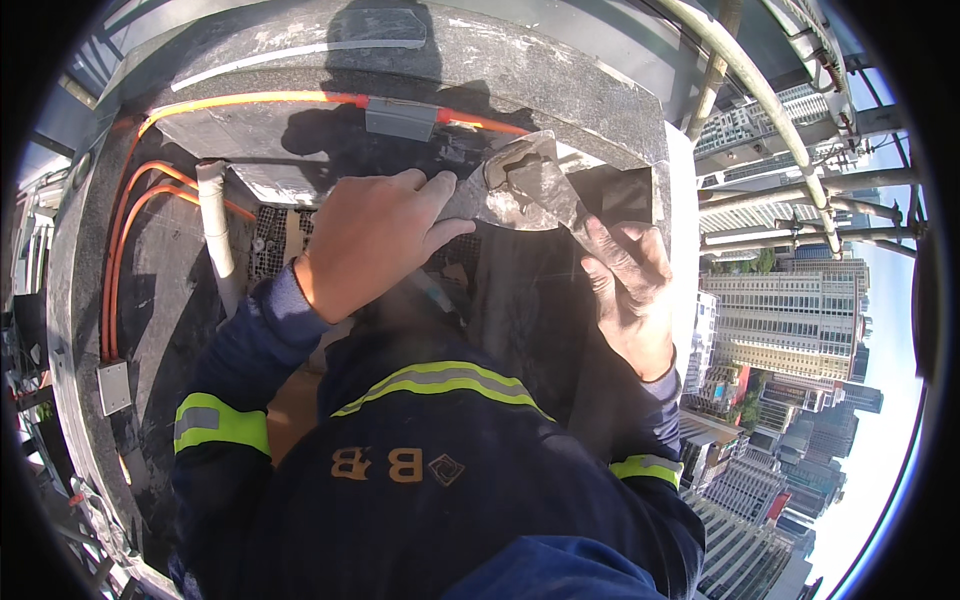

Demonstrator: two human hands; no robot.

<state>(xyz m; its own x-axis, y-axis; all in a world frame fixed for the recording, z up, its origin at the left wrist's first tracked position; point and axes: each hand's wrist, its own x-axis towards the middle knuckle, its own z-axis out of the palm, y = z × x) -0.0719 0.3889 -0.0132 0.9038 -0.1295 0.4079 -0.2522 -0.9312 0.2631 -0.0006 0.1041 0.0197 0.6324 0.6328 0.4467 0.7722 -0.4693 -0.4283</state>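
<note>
My left hand (pixel 380 230) is closed, thumb and fingertips pinching the left edge of a flat plate smeared with grey paste (pixel 510 205). The plate's handle, if it has one, is hidden. From the other side my right hand (pixel 638 290) grips a putty knife (pixel 552 190), its fingers pressed along the tool. The knife's grey, paste-coated blade lies over the plate and touches the paste. Both tools are held above a dark recess, just in front of a concrete ledge. Grey dust or paste coats the right fingers.
An orange conduit (pixel 250 97) runs along the ledge into a grey junction box (pixel 400 118). More orange conduits (pixel 122 250) and a white pipe (pixel 217 225) stand at the left. Scaffold tubes (pixel 765 90) cross the upper right, with tall buildings (pixel 790 315) far below.
</note>
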